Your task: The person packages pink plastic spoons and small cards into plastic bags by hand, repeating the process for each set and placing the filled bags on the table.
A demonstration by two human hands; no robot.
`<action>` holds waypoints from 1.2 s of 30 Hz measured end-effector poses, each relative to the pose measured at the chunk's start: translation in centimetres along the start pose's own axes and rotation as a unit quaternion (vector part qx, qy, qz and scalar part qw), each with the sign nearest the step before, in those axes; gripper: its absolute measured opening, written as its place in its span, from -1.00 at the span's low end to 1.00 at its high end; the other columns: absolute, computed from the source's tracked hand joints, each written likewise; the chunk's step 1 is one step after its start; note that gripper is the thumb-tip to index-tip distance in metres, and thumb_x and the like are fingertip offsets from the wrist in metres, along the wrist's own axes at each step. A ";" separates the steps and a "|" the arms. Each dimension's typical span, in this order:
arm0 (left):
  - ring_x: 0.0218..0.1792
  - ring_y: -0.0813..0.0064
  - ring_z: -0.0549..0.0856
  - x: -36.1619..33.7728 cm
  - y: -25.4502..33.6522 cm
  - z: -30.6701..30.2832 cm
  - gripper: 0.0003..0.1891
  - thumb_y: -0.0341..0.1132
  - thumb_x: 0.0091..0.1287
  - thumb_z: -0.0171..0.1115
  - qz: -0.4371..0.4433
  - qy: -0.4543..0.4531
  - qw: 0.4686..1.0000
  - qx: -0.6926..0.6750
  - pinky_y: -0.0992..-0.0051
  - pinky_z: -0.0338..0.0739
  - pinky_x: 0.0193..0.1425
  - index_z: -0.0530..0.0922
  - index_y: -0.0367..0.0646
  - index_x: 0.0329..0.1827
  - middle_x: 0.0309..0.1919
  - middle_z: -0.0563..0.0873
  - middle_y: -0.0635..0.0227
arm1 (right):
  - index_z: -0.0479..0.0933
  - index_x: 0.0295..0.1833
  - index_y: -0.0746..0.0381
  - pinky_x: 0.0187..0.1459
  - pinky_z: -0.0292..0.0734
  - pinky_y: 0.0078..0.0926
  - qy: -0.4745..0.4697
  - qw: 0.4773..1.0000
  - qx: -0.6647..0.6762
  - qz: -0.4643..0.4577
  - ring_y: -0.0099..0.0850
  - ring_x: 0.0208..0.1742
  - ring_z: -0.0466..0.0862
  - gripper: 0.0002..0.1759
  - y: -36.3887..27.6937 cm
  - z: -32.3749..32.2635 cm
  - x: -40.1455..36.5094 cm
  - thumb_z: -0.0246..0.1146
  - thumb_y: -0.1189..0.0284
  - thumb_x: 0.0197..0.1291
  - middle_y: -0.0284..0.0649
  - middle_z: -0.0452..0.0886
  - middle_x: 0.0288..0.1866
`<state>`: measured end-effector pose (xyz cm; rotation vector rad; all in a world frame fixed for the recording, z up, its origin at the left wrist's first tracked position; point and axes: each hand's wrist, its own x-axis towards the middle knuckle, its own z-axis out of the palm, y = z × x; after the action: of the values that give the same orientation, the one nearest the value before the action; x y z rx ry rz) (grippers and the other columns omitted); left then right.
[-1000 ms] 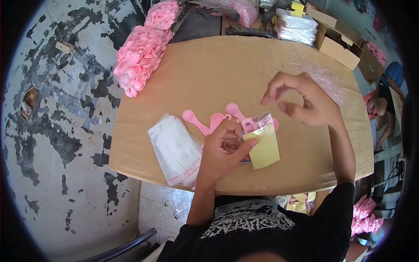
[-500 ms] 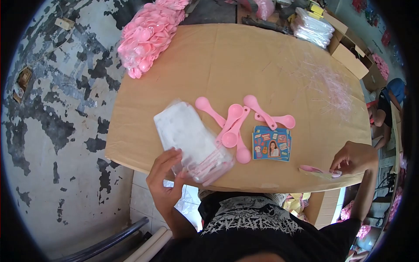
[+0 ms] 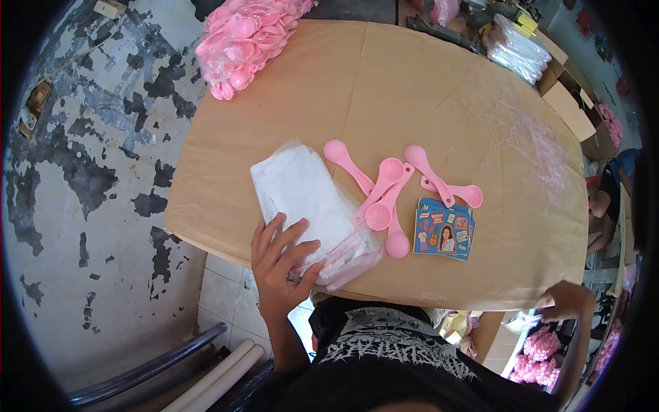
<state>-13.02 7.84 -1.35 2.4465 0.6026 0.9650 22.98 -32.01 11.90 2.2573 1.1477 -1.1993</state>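
My left hand (image 3: 283,264) rests on the lower left side of a stack of clear plastic bags (image 3: 295,182), its fingers spread and holding nothing. To the right of the stack lie several pink measuring spoons (image 3: 379,217), some crossing each other. A small pile of blue printed cards (image 3: 443,230), with a person's picture on top, sits below the right-hand spoons. Over the table's front right edge, my right hand (image 3: 568,301) has its fingers curled downward. What they hold, if anything, is hidden.
Brown paper covers the table (image 3: 384,82). A large bag of pink spoons (image 3: 247,44) lies at the back left. Thin plastic strands (image 3: 535,151) are scattered at the right. Wrapped plastic bags (image 3: 515,48) and a cardboard box (image 3: 566,103) stand at the back right. Another person (image 3: 607,199) is beyond.
My right hand has moved down to the table's edge; the bagged pink spoon it held over the table no longer shows. My left hand has come onto the bag stack, fingers spreading. The view has shifted.
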 end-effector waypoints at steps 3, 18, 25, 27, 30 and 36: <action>0.31 0.01 0.49 0.5 0.4 0.1 -0.72 -0.20 0.08 0.39 0.007 0.006 1.000 0.018 -0.08 0.19 0.40 0.73 -0.03 -0.14 0.16 0.67 0.27 | 0.66 -0.12 0.22 0.03 0.55 -0.28 0.258 0.962 -0.042 -0.080 -0.19 -0.13 0.66 -0.74 -3.5 -1.9 1.4 0.39 0.44 0.01 -0.18 0.67 -0.28; 0.27 0.10 0.54 -0.1 0.6 0.8 -0.75 -0.19 0.15 0.29 0.028 0.032 0.997 0.063 -0.05 0.18 0.41 0.72 0.03 -0.12 0.15 0.68 0.34 | 0.64 -0.32 0.24 -0.15 0.50 -0.26 0.276 0.872 0.014 -0.405 -0.20 -0.23 0.65 -0.67 -30.0 -12.5 19.6 0.32 0.17 0.20 -0.13 0.64 -0.34; 0.28 0.13 0.52 0.0 0.9 0.5 -0.71 -0.21 0.14 0.30 0.018 0.011 0.997 0.072 -0.04 0.15 0.42 0.72 0.02 -0.07 0.15 0.68 0.35 | 0.67 -0.13 0.26 -0.18 0.55 -0.25 0.292 0.854 0.100 -0.419 -0.18 -0.28 0.70 -0.75 -28.4 -12.6 18.4 0.25 0.31 0.26 -0.07 0.71 -0.33; 0.30 0.13 0.51 0.1 1.1 0.2 -0.71 -0.22 0.14 0.30 0.006 -0.004 0.997 0.071 -0.05 0.13 0.43 0.72 0.02 -0.07 0.16 0.67 0.34 | 0.66 -0.08 0.26 -0.21 0.55 -0.31 0.319 0.828 0.132 -0.442 -0.25 -0.31 0.69 -0.78 -27.3 -13.2 17.5 0.24 0.37 0.28 -0.10 0.70 -0.33; 0.32 0.09 0.49 0.8 2.2 -0.8 -0.70 -0.22 0.14 0.30 -0.012 -0.031 0.997 0.069 -0.08 0.07 0.46 0.72 0.00 -0.05 0.19 0.65 0.32 | 0.66 -0.06 0.25 -0.28 0.52 -0.46 0.315 0.783 0.216 -0.491 -0.44 -0.38 0.65 -0.82 -25.6 -13.5 16.4 0.24 0.41 0.33 -0.18 0.70 -0.35; 0.30 0.35 0.51 5.3 12.1 0.3 -0.59 -0.23 0.42 0.08 -0.368 0.034 0.752 -0.546 0.23 0.33 0.41 0.55 -0.36 0.19 0.15 0.64 0.12 | 0.63 -0.03 0.27 -0.29 0.50 -0.51 0.216 0.809 0.232 -0.495 -0.45 -0.39 0.62 -0.81 -24.1 -12.0 10.1 0.25 0.42 0.32 -0.17 0.68 -0.35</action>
<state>-6.51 0.80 7.75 0.9834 0.6656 0.7162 13.68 -4.83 12.53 2.3439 2.6937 -1.4193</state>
